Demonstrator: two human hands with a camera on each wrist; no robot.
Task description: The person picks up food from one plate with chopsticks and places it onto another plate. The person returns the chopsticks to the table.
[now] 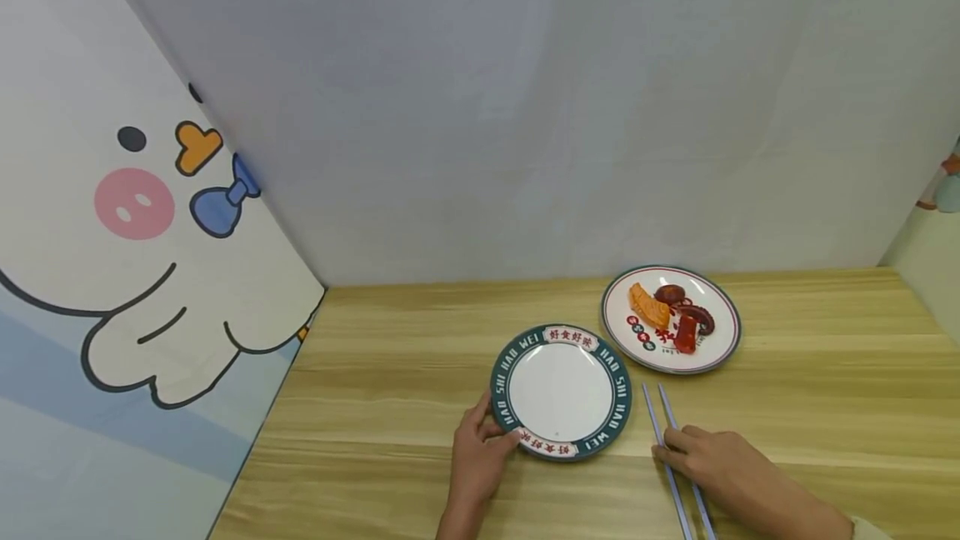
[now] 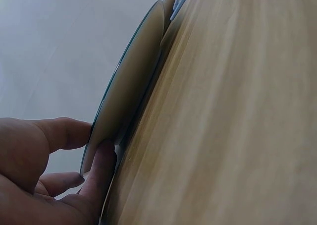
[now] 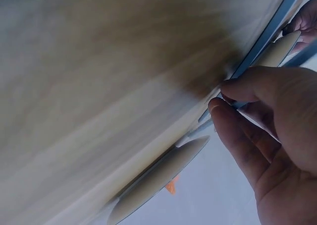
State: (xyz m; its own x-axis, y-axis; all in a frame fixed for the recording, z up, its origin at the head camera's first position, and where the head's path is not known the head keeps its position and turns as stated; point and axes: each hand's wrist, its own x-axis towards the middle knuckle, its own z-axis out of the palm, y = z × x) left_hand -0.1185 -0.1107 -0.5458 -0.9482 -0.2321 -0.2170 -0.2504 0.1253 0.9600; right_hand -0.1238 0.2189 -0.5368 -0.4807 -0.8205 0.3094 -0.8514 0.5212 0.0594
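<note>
My left hand (image 1: 480, 458) grips the near-left rim of a white plate with a dark green lettered border (image 1: 561, 392). In the left wrist view, the plate's pale underside (image 2: 130, 61) stands close over the tabletop, with a digit under the rim and others at its edge. On the right, my right hand (image 1: 723, 467) pinches a pair of light blue-purple chopsticks (image 1: 652, 413) around their middle. Their far tips point at a second white plate (image 1: 707, 293), which carries an orange fillet-like piece (image 1: 649, 305), a red block (image 1: 686, 334) and dark reddish tentacle-like pieces (image 1: 701, 319).
The wood-grain table (image 1: 360, 407) runs back to a pale cloth wall (image 1: 525, 123). A panel with a cartoon print (image 1: 135, 273) borders the left side, and another light panel (image 1: 930, 265) the right. The two plates lie close together, with the food plate farther back.
</note>
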